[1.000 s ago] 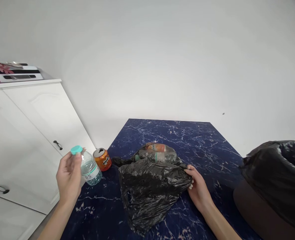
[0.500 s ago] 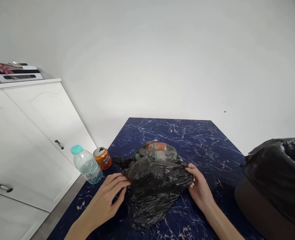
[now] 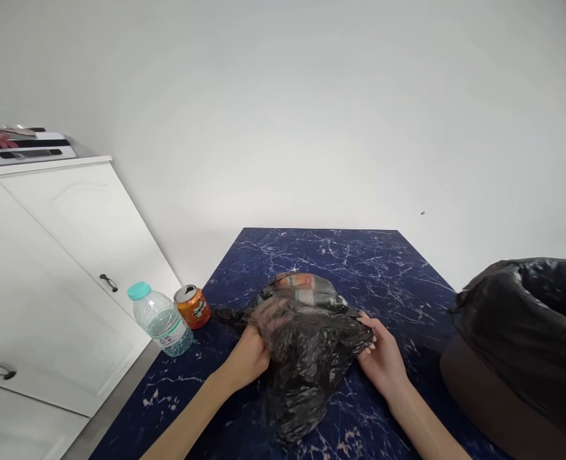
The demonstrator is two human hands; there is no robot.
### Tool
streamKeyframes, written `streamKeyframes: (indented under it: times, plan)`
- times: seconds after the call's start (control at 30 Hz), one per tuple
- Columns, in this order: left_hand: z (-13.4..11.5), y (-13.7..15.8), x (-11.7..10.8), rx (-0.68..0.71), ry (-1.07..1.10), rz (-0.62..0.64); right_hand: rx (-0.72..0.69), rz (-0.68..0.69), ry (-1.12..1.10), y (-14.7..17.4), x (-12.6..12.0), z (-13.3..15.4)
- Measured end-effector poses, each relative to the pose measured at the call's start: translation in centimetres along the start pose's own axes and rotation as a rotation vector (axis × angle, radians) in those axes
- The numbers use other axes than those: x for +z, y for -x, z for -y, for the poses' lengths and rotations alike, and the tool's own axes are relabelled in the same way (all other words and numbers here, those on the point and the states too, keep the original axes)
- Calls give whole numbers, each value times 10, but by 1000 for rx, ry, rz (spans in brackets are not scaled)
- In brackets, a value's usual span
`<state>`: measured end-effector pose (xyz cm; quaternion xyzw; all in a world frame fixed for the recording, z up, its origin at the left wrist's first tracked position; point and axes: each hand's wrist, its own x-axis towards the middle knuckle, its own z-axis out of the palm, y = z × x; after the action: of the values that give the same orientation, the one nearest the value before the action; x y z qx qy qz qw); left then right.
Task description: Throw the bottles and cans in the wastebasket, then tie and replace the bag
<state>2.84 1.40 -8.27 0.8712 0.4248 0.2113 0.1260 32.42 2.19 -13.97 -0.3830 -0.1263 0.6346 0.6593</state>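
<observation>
A thin black plastic bag (image 3: 306, 358) lies crumpled on the table, with an orange can (image 3: 296, 281) and a clear bottle (image 3: 306, 296) showing through its far side. My left hand (image 3: 252, 358) reaches into the bag's mouth from the left; its stretched fingers show dimly through the plastic, just short of the bottle and can. At the bag's right edge, my right hand (image 3: 383, 358) pinches the rim between thumb and fingers. Left of the bag stand another orange can (image 3: 194, 308), opened at the top, and a clear water bottle (image 3: 163, 322) with a turquoise cap.
A brown bin (image 3: 484, 390) lined with a black bag (image 3: 508, 326) stands at the right. The table (image 3: 321, 249) has a dark blue marbled top and meets a white wall (image 3: 283, 128). White cabinets (image 3: 67, 255) stand on the left.
My left hand has gone from the bag's left edge to inside it, fingers now under the plastic. My right hand keeps its hold on the rim. The view has shifted slightly.
</observation>
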Motion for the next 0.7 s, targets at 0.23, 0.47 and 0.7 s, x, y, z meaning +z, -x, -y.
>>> streamKeyframes:
  times: [0.23,0.47,0.7]
  plan:
    - [28,-25,19,-36,-277,-220,65,9,-98,5,5,3]
    - [47,-42,15,-71,-360,-216,89,37,-129,5,8,4]
    - [65,-27,12,-117,-406,-212,88,-47,-127,7,10,11]
